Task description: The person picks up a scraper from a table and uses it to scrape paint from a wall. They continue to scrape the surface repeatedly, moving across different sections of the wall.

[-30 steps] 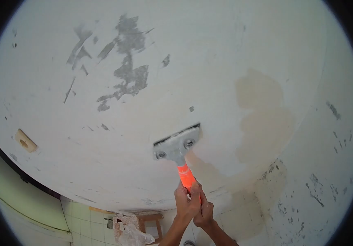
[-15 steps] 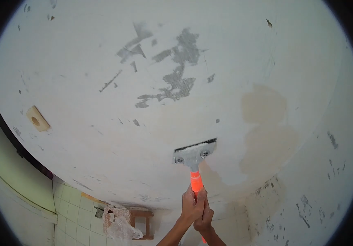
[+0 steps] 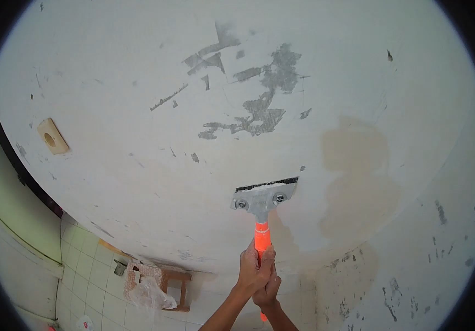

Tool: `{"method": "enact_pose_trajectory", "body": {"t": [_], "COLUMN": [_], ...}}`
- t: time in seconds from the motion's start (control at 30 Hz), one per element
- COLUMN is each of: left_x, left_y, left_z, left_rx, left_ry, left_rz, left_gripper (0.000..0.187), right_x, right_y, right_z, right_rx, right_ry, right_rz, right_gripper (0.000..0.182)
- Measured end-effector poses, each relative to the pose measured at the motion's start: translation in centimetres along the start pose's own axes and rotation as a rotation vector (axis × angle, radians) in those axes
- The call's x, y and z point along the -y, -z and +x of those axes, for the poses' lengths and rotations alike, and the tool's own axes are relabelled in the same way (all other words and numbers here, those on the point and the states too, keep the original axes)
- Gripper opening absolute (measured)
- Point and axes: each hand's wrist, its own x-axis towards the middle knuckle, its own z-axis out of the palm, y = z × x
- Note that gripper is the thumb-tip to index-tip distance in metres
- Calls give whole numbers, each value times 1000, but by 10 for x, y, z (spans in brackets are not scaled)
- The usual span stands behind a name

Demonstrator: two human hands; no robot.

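A wide wall scraper [image 3: 260, 201] with a grey metal head, two screws and a bright orange handle stands in the middle of the view. Its dark blade edge, with pale residue along it, lies at the white wall, tilted slightly up to the right. Wrapped round the orange handle is my left hand [image 3: 253, 269], closed just below the head. My right hand [image 3: 268, 288] is closed on the same handle, lower and a little to the right, partly behind the left. The handle's orange end shows beneath the hands.
Grey bare patches [image 3: 265, 113] mark the wall above the scraper. A beige wall socket [image 3: 53, 136] sits left, near a dark-framed doorway [image 3: 19, 175]. Below left, a wooden stool [image 3: 178, 289] bears bubble wrap and clear plastic [image 3: 150, 293] on a tiled floor [image 3: 86, 259].
The scraper has moved a short way up the wall, its blade now closer to a small grey mark. Both hands keep hold of the handle. The head view has shifted slightly.
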Motion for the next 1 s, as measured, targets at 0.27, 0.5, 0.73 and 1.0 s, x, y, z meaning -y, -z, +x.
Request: {"method": "enact_pose_trajectory", "body": {"t": [0.27,0.5,0.73,1.0], "left_x": [-3,-5,9,14], "left_y": [-6,-11,-10,-5], "left_z": [5,6,-1,-7], "left_rx": [-1,14,36,33], "left_ry": [-37,1,-25,11], "left_rz": [-32,-101,20,39], "left_gripper": [25,24,25,25], "right_x": [10,5,4,5], "right_y": [6,19,17,14], "right_z": [16,12,6,-5], "right_rx": [27,25,3,29], "right_ry": [-28,40,-10,-7], "right_rz": [-31,-85,-20,-17], "right_gripper": [55,55,55,55]}}
